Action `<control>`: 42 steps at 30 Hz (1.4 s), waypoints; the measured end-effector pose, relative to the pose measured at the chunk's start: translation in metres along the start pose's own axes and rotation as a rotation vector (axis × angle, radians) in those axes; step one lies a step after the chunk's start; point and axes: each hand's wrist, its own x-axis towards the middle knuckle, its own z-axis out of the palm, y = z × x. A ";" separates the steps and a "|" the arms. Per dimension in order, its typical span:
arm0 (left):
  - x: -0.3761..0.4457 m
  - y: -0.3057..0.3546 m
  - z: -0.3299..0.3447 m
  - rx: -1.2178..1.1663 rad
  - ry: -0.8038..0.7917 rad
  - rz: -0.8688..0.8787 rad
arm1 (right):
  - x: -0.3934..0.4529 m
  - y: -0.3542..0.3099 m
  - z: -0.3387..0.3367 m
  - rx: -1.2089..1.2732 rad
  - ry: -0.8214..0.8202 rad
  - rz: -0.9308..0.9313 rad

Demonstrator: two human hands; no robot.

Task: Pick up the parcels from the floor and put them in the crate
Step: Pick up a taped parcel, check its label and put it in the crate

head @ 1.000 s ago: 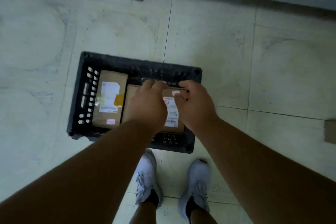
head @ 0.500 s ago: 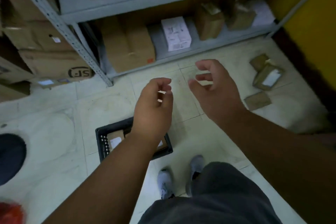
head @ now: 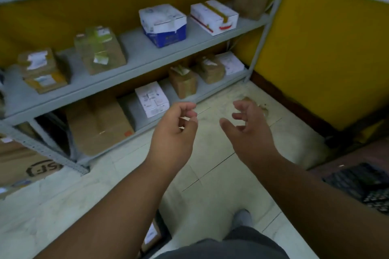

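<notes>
Both my hands hover empty at mid-height over the pale tiled floor. My left hand (head: 174, 130) has its fingers loosely curled with a gap to the thumb. My right hand (head: 247, 130) is spread, fingers apart. Just beyond the right fingertips a brown parcel (head: 264, 110) lies on the floor near the yellow wall, blurred and mostly hidden by the hand. The black crate (head: 165, 229) shows only as a corner below my left forearm, with a labelled parcel (head: 152, 235) inside it.
A grey metal shelf rack (head: 136, 63) full of brown and white boxes runs along the back. A large carton (head: 23, 164) stands at the left. A dark patterned object (head: 362, 185) sits at the right. My shoe (head: 242, 217) is on the tiles below.
My hands left the parcel set in the crate and rose empty. The view swung up and right from the crate to the shelves and the yellow wall corner.
</notes>
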 end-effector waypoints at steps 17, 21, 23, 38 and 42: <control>0.181 0.058 0.300 0.006 -0.286 -0.031 | 0.215 0.134 -0.212 -0.011 0.160 0.269; 0.243 0.044 0.343 0.010 -0.350 -0.039 | 0.283 0.151 -0.202 -0.008 0.159 0.297; 0.280 0.039 0.366 0.027 -0.406 -0.030 | 0.320 0.156 -0.199 -0.032 0.164 0.307; 0.514 -0.102 0.540 0.243 -0.524 -0.172 | 0.555 0.337 -0.150 0.020 0.147 0.534; 0.531 -0.205 0.593 0.262 -0.464 -0.366 | 0.588 0.453 -0.104 0.013 0.047 0.634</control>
